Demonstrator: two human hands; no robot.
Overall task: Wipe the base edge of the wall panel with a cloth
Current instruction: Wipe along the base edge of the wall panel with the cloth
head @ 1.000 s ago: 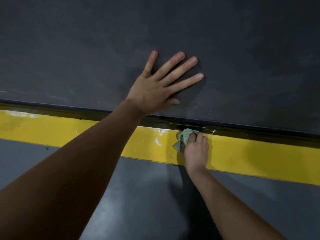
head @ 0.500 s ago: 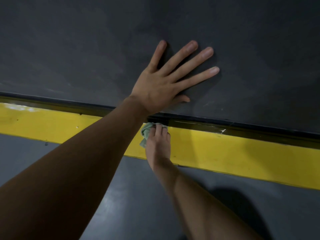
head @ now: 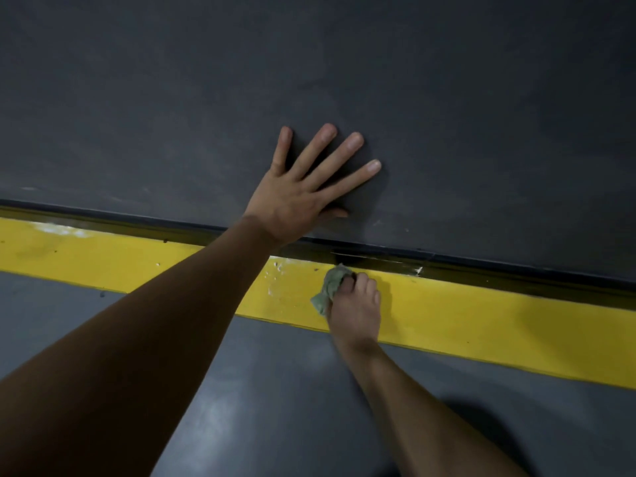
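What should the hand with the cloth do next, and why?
Probably slide the cloth right along the base edge: the right hand grips it against that dark strip, and a white mark shows just to its right. The left hand is braced flat on the panel.

Grey floor [head: 275, 407], glossy, fills the 6 o'clock half. Yellow stripe [head: 481, 325] painted across it, 9 to 3 o'clock, sloping down toward 3. White scuffs [head: 273, 282] on the stripe near centre. Crumpled green cloth [head: 331, 287] lies on the stripe, just 3 o'clock of them.
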